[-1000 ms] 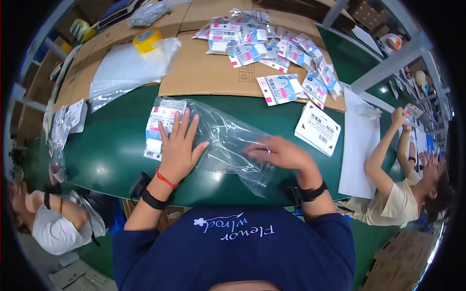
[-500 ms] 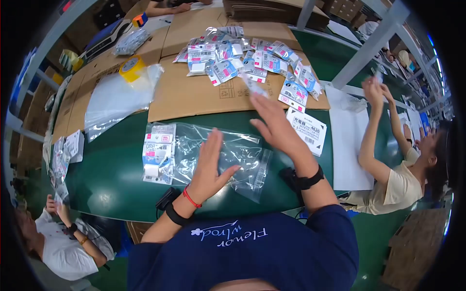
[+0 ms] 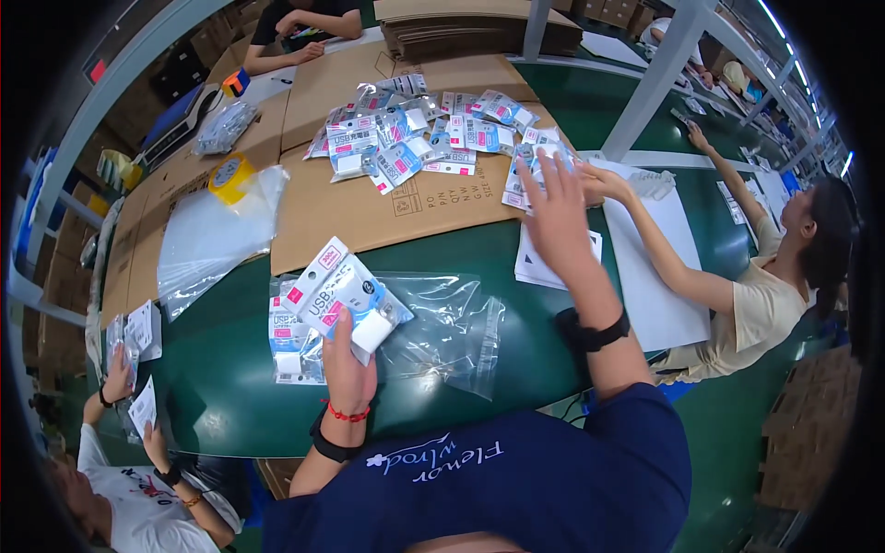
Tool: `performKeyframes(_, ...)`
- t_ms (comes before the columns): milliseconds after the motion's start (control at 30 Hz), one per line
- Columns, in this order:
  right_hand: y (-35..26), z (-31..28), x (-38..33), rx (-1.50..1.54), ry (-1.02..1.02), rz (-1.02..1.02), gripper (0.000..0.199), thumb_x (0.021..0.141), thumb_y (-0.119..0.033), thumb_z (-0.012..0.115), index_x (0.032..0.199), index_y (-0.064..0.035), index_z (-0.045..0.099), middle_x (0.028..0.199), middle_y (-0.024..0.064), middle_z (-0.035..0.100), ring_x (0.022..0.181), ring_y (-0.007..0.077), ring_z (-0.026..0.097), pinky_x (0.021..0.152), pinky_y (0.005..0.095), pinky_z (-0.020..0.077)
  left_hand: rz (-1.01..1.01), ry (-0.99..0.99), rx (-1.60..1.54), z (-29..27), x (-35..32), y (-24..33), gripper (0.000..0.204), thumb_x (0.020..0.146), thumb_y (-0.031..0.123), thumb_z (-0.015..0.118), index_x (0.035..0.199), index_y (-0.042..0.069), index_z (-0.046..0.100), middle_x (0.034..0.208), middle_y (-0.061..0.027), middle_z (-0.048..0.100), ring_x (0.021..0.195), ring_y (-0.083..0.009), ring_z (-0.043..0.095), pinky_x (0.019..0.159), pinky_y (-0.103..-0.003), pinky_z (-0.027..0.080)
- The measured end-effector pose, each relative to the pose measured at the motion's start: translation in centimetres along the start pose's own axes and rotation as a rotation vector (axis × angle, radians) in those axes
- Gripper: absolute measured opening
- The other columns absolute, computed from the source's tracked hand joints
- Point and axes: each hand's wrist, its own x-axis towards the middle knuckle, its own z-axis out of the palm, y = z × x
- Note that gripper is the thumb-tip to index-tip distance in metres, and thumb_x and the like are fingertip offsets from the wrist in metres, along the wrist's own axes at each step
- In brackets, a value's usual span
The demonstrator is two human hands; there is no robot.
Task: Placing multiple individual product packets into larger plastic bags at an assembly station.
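I hold a small fan of flat retail packets [image 3: 339,288] in my left hand [image 3: 348,367], fingers closed around their lower ends, lifted just above the green table [image 3: 221,396]. The packets are thin card-backed sleeves with a white moulded item showing at the bottom of the front one; I judge them light, fairly stiff along the card, and slick on the film face, so a fanned stack is liable to slide apart if the pinch is loose. The best hold, in my judgement, is across the lower card edge with the thumb flat on the front and the fingers behind, which is roughly the present grip. Beneath and to the right of this hand lies a clear plastic bag [image 3: 442,332], limp and crinkled, with more packets [image 3: 288,336] showing at its left end; I expect it to collapse unless its mouth is held open by the rim. My right hand [image 3: 555,214] is spread open, fingers extended, reaching over the brown cardboard sheet [image 3: 369,217] toward the loose heap of similar packets [image 3: 419,138]; it holds nothing. A seated person's arm [image 3: 664,258] crosses just beside it, so contact there is a risk.
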Motion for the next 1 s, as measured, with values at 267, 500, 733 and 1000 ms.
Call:
performKeyframes(267, 6.8, 2.8, -1.0, -0.188, -0.204, -0.014, 0.062, 0.074, -0.002, 0.065, 0.132, -0.0088, 0.045, 0.135, 0.0186, 0.046, 0.127, 0.0387, 0.041, 0.105, 0.0518, 0.0311, -0.075, -0.118, 0.015, -0.1, -0.6, 0.2, 0.033, 0.098, 0.021, 0.048, 0.124, 0.002, 0.049, 0.116, -0.0093, 0.058, 0.106, -0.0196, 0.059, 0.091, -0.036, 0.048)
performKeyframes(500, 7.3, 8.3, -0.3, 0.329, -0.370, 0.031, 0.076, 0.069, -0.014, 0.073, 0.135, -0.0002, 0.040, 0.126, 0.0247, 0.052, 0.116, 0.0404, 0.050, 0.097, 0.0432, 0.0412, -0.310, -0.074, 0.314, -1.2, -0.7, -0.3, 0.035, 0.095, 0.025, 0.055, 0.120, 0.001, 0.053, 0.109, -0.0077, 0.062, 0.097, -0.0169, 0.061, 0.083, -0.033, 0.051)
performKeyframes(733, 5.3, 6.3, 0.4, 0.370, -0.375, 0.248, 0.092, 0.065, -0.013, 0.079, 0.140, 0.0055, 0.030, 0.139, 0.0263, 0.039, 0.130, 0.0360, 0.037, 0.110, 0.0381, 0.0269, -0.007, -0.255, 0.161, -0.8, -0.7, -0.1, 0.040, 0.093, 0.030, 0.059, 0.123, 0.003, 0.055, 0.115, -0.0047, 0.062, 0.098, -0.0099, 0.058, 0.085, -0.027, 0.048)
performKeyframes(1000, -2.6, -2.5, 0.9, 1.017, -0.535, -0.061, 0.036, 0.078, -0.010, 0.070, 0.109, -0.0026, 0.054, 0.112, 0.0145, 0.059, 0.096, 0.0226, 0.056, 0.084, 0.0336, 0.0455, -0.020, -0.328, -0.022, -0.3, 1.2, 2.1, 0.040, 0.093, 0.031, 0.059, 0.119, 0.001, 0.057, 0.114, -0.0055, 0.063, 0.100, -0.0109, 0.060, 0.084, -0.027, 0.050)
